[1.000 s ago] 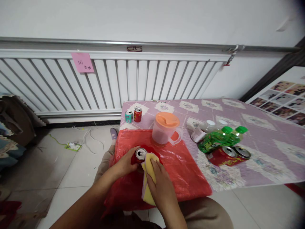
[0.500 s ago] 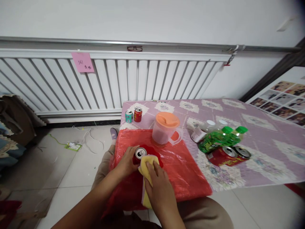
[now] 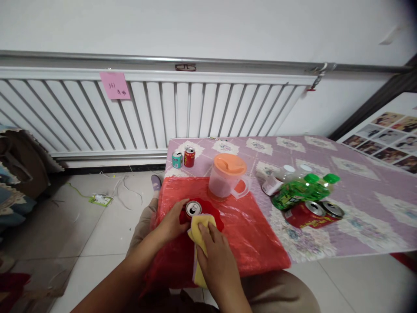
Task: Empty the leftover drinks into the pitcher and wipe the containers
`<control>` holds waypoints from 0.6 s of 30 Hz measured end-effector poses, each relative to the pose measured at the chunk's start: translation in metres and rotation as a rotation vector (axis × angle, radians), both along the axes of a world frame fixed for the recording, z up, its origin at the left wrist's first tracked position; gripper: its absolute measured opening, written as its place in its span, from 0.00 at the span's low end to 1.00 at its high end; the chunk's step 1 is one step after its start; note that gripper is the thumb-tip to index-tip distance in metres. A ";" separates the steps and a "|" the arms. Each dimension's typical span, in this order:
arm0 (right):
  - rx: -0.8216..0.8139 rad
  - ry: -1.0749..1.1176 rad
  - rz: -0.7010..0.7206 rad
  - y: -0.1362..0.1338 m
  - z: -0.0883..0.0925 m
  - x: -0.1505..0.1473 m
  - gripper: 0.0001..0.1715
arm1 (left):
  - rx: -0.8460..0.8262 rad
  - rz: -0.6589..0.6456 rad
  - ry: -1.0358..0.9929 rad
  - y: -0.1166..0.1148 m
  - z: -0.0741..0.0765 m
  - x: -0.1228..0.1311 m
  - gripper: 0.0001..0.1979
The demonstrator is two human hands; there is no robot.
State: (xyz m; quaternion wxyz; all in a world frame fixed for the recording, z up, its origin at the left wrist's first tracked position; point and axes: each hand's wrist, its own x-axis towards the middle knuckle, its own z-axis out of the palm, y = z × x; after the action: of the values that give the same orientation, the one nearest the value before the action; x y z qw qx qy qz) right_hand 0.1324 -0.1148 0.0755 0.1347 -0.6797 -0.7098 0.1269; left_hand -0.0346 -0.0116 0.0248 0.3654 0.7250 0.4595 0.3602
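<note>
My left hand grips an opened drink can from its left side; the can's silver top with the open mouth faces up. In my right hand is a folded yellow cloth, pressed against the near side of the can, with its lower end hanging down. The can's lower body is hidden by the hand and the cloth. Under it lies a red plastic sheet, with a darker red patch around the can. Just behind stands a clear plastic pitcher with an orange lid.
A teal can and a small red can stand at the table's back left. To the right lie green-capped bottles, white-capped bottles and large red cans on the floral tablecloth. A radiator runs behind.
The cloth and my right hand have shifted very slightly down and left against the can. My left hand keeps its hold. The whole view has moved a little.
</note>
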 end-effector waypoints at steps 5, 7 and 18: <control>-0.038 -0.010 0.012 0.000 0.001 0.000 0.31 | 0.017 -0.011 0.059 0.002 0.002 -0.002 0.40; -0.040 -0.020 0.008 0.001 0.001 0.001 0.31 | 0.037 -0.057 0.077 0.003 0.005 -0.005 0.38; -0.151 -0.029 -0.006 0.005 -0.001 0.001 0.32 | 0.053 -0.100 0.088 0.007 0.000 -0.014 0.36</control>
State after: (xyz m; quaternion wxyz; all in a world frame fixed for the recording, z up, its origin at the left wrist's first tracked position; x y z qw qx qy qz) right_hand 0.1334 -0.1100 0.0747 0.0731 -0.6917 -0.6981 0.1699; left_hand -0.0490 -0.0051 0.0251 0.3430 0.7715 0.4288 0.3212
